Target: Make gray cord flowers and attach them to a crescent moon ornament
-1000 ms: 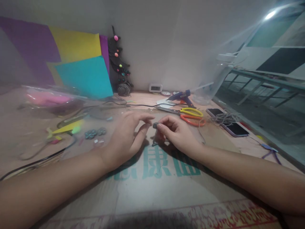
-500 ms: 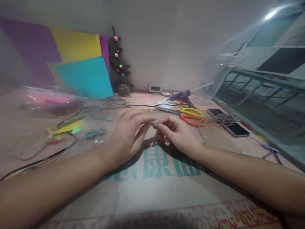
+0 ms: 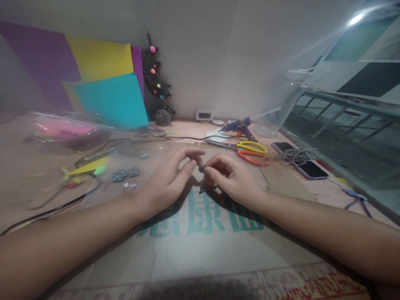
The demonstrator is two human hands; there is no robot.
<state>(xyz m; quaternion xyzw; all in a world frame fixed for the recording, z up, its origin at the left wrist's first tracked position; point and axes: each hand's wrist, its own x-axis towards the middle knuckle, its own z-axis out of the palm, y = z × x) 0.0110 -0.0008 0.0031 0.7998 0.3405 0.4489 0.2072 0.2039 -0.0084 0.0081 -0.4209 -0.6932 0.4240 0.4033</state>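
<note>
Right hand [image 3: 233,175]: fingers are pinching a small dark piece [image 3: 201,169] over the cardboard [image 3: 187,256]. Left hand [image 3: 168,177]: thumb and forefinger are standing parted beside it; contact unclear. Clear bag [image 3: 90,122], far left, is holding pink material [image 3: 62,128]. Clear tub [image 3: 274,123] is standing right of glue gun [image 3: 239,126], contents unclear. Green characters [image 3: 206,212] are showing beneath, one reading 康; red print [image 3: 300,287] is running along near edge, illegible.

Pinkish tabletop [image 3: 184,126] is carrying printed cardboard sheet [image 3: 187,255] under left hand [image 3: 170,177] and right hand [image 3: 231,175]. Beyond right hand, blue glue gun [image 3: 238,125] is lying; clear plastic container [image 3: 272,121] is standing. Right of same hand, smartphone [image 3: 310,170] is lying.
</note>
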